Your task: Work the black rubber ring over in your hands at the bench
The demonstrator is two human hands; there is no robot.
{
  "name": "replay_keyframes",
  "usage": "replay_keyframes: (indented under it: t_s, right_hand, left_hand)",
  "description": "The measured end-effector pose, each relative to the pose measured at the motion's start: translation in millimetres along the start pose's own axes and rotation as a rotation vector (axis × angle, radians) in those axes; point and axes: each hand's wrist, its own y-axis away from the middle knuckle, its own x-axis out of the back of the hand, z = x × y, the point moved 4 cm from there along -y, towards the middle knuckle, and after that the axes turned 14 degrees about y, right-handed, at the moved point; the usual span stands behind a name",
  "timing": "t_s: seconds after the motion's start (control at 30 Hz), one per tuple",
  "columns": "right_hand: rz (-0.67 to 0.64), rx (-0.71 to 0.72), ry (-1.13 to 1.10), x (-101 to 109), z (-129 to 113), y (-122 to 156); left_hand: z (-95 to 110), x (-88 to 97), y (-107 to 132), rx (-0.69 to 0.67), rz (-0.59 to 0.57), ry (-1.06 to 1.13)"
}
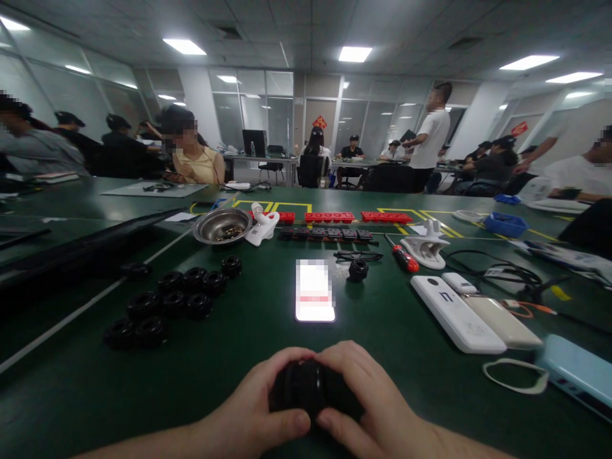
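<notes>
Bottom centre: left hand [253, 414] and right hand [377, 408], each grip clenched around one black round part [306, 386]. We cannot tell whether it rests on the green worktop [229, 363].

Risk, in our judgement: if the thumbs slip, it could roll into the lit phone [314, 290] at centre frame.

Writing: phone screen blurred. Mark on the white power bank [454, 312], right of centre, is unreadable.

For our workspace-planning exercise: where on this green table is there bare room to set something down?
Bare: between the black rings and the phone; between phone and white power bank; near-left of the left hand. Crowded: right side with cables, back row by the bowl.
</notes>
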Motion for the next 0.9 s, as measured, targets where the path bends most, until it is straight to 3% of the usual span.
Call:
replay_keyframes:
  t_s: [0.07,0.17,0.3,0.43,0.57,0.73,0.9]
  right_hand:
    - [-0.001,-0.018,-0.010,1.9,-0.3,0.2]
    - [-0.005,-0.022,-0.049,0.3,-1.6,1.6]
    - [-0.180,-0.044,-0.060,-9.0,-8.4,0.4]
    - [-0.329,-0.088,-0.003,-8.9,-25.0,-0.1]
    - [-0.364,-0.290,0.100,0.4,-27.2,17.4]
    - [-0.128,-0.497,0.254,30.3,15.8,37.6]
    - [0.023,-0.690,0.422,61.6,90.7,15.9]
  left_hand:
    - [0.8,-1.2,1.5,-0.015,-0.001,-0.116]
    - [4.8,-1.6,2.9,-0.027,0.047,-0.551]
    - [11.1,-12.9,2.5,0.058,-0.092,-0.992]
    - [14.5,-21.2,5.9,0.052,-0.232,-1.168]
    - [13.2,-20.5,12.4,-0.043,-0.249,-1.172]
    - [19.8,-24.6,17.0,-0.023,-0.243,-1.161]
    - [30.2,-29.0,17.8,0.099,-0.265,-1.150]
